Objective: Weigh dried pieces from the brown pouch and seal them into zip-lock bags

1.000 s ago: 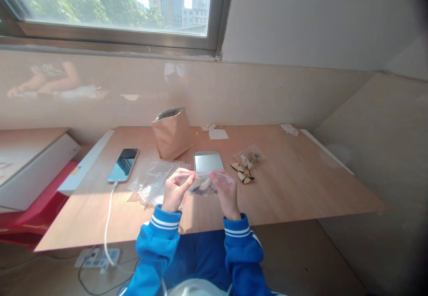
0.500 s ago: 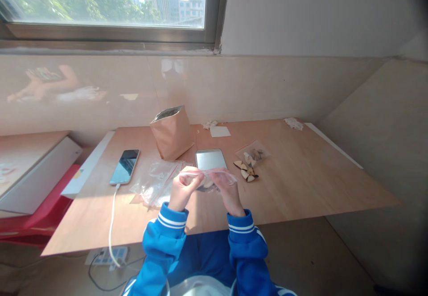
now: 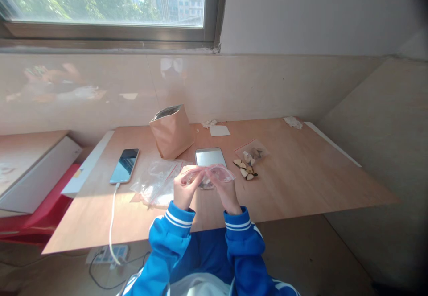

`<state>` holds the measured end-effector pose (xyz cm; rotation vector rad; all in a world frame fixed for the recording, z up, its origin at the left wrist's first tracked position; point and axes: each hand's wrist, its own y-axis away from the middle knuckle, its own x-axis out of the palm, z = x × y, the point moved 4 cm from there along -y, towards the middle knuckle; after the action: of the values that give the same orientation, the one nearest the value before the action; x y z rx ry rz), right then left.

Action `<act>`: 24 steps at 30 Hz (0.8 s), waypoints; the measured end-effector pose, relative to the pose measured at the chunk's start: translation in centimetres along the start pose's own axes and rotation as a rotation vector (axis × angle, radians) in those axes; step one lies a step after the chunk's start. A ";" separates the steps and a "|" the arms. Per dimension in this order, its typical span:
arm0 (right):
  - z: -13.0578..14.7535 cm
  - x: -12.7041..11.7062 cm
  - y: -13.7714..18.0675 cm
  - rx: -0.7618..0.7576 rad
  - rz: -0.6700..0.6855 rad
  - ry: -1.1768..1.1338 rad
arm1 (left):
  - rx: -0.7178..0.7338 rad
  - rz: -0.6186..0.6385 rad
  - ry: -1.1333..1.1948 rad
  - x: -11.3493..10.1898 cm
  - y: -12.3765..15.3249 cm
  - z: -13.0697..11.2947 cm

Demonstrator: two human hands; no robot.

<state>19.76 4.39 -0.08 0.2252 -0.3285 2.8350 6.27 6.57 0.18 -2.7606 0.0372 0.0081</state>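
Between my two hands is a clear zip bag with a reddish top strip, raised over the table near its front edge. My left hand pinches the bag's top on one side, and my right hand pinches it on the other. The thumbs nearly meet in the middle. What lies inside the bag is mostly hidden by my fingers. Just beyond the hands lies a flat device with a pale, shiny face. Left of my left hand are several loose clear plastic bags.
A brown paper bag stands open behind the plastic bags. At left a phone lies with a white cable plugged in. To the right are wooden pieces and a filled zip bag. A white card lies at the back.
My hands have come closer together, and the bag's top strip, straight before, now bends and bunches between the fingers. The things on the table lie as before.
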 end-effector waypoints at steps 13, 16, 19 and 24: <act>-0.8 1.3 0.9 -0.038 -0.196 0.038 | -0.124 -0.157 0.073 -0.7 0.0 0.0; -1.9 1.4 0.9 0.095 -0.189 -0.033 | -0.281 -0.204 0.169 -1.1 0.0 0.8; -3.1 0.1 0.5 0.208 -0.256 -0.088 | -0.393 -0.262 0.259 -2.0 -0.4 1.8; -3.2 -3.4 -0.6 0.163 -0.251 -0.036 | -0.580 -0.380 0.376 -3.7 -0.9 3.1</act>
<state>22.76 4.83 -3.67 0.3267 -0.0693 2.6114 2.64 8.64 -2.33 -3.2448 -0.4570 -0.7024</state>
